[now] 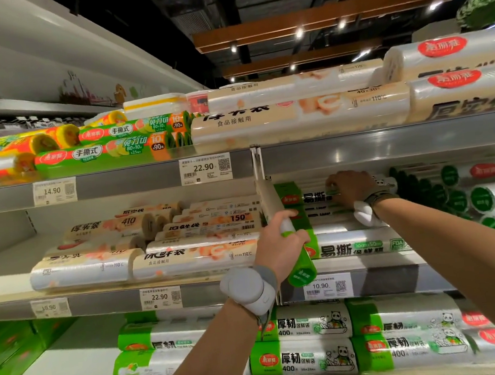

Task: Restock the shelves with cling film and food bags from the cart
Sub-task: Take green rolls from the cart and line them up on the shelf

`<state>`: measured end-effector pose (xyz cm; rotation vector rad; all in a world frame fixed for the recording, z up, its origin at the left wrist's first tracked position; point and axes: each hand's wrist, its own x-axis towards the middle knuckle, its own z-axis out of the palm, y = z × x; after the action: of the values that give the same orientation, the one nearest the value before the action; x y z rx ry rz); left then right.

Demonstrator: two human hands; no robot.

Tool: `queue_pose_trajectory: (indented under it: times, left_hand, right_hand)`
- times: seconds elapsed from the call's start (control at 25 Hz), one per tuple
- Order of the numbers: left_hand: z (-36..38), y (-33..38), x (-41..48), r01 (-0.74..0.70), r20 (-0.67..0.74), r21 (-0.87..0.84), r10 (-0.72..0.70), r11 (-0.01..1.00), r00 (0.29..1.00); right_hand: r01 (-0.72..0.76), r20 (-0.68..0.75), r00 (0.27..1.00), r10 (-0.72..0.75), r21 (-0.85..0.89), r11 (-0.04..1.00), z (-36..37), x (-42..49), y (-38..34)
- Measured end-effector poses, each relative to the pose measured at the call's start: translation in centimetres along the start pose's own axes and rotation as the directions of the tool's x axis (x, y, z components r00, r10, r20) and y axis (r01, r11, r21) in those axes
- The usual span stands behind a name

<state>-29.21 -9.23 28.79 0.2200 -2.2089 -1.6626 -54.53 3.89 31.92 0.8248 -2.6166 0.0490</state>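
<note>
My left hand [278, 241] grips a green-and-white cling film roll [301, 268] that points up and away, its far end near the shelf divider. My right hand [350, 188] reaches into the middle shelf [383, 260] and rests on the top of a stack of green-and-white cling film rolls [358, 247], fingers curled over the top roll. Beige food bag rolls [160, 241] lie piled in the left half of that same shelf. No cart is in view.
The top shelf [387, 143] carries beige, green and yellow rolls. The bottom shelf holds green panda-print bag rolls [313, 353]. Darker green rolls [482, 195] fill the middle shelf's right side. Price tags [205, 168] line the shelf edges. A metal divider [256, 162] splits the bays.
</note>
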Motion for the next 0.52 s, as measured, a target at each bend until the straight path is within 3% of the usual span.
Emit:
queue_pose_trajectory:
  times: [0.52]
  left_hand:
    - [-0.26, 0.16, 0.13, 0.014, -0.001, -0.02, -0.014, 1.0, 1.0]
  right_hand:
    - [0.03, -0.001, 1.0, -0.03, 0.006, 1.0, -0.37, -0.37, -0.25]
